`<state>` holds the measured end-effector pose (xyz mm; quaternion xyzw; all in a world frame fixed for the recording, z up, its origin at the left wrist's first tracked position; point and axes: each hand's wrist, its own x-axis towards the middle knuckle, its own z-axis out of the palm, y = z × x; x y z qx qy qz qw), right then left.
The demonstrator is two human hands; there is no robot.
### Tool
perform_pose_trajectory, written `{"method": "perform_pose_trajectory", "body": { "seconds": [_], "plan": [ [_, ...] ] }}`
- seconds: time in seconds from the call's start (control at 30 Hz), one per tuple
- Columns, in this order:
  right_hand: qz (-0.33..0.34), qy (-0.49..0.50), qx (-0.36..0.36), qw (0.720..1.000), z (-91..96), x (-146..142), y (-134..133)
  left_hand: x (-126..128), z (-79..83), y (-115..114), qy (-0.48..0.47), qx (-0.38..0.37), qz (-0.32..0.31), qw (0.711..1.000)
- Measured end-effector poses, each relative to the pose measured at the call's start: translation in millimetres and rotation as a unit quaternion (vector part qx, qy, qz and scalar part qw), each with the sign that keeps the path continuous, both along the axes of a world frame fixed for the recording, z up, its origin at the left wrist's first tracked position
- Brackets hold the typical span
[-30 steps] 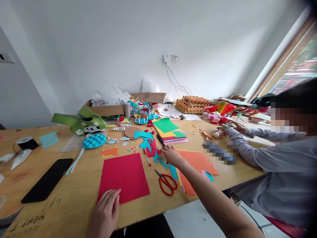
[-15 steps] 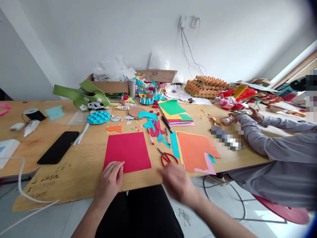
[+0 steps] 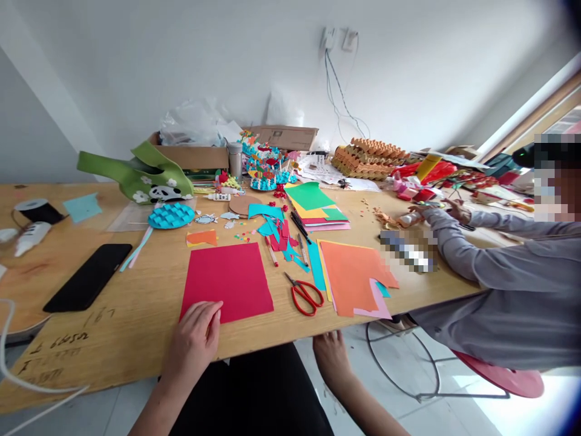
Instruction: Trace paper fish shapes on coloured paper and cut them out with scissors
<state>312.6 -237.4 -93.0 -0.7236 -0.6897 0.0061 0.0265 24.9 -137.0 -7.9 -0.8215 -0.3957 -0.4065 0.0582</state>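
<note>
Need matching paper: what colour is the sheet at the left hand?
The sheet is crimson red, in the head view.

From here I see a black phone (image 3: 88, 277) lying flat and, farther back, a green bag (image 3: 158, 172) with a panda on its front. A metal flask (image 3: 235, 158) stands just beside a cardboard box (image 3: 195, 158). Stacked egg trays (image 3: 368, 160) sit near the wall (image 3: 204, 48), cables (image 3: 333, 91) dangling above.
</note>
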Motion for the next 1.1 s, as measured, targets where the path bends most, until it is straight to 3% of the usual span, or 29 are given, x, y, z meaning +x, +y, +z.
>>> {"method": "perform_pose_trajectory", "body": {
  "seconds": [0.03, 0.1, 0.2, 0.3, 0.47, 0.6, 0.8, 0.97, 1.1],
  "plan": [
    [-0.001, -0.012, -0.026, 1.000, 11.8, 6, -6, 0, -0.2, 0, -0.001, 0.005, 0.000, 1.000],
    [0.056, 0.065, -0.048, 0.995, 39.8, 6, -16, 0, -1.3, 1, -0.003, 0.010, -0.001, 1.000],
    [0.132, 0.182, 0.083, 0.971, 80.1, -11, -12, 1, -3.0, 2, -0.007, 0.016, 0.002, 1.000],
    [0.092, 0.158, 0.201, 0.962, 99.9, -20, 18, 3, -1.8, 2, 0.000, 0.026, -0.001, 1.000],
    [0.022, 0.064, 0.185, 0.980, 82.7, -9, 58, 2, -2.7, -2, 0.035, 0.035, 0.002, 0.999],
    [-0.008, 0.025, 0.160, 0.987, 66.1, -1, 61, -3, -12.4, -6, 0.061, 0.056, 0.018, 0.996],
    [-0.046, 0.006, 0.154, 0.987, 60.4, 2, 56, -9, -20.8, -7, 0.108, 0.084, 0.005, 0.991],
    [-0.078, 0.166, 0.161, 0.970, 71.0, 8, 57, -11, -22.3, -5, 0.118, 0.102, 0.002, 0.988],
    [-0.095, 0.384, 0.115, 0.911, 99.0, 8, 58, -12, -24.6, -6, 0.114, 0.102, 0.004, 0.988]
  ]
}}
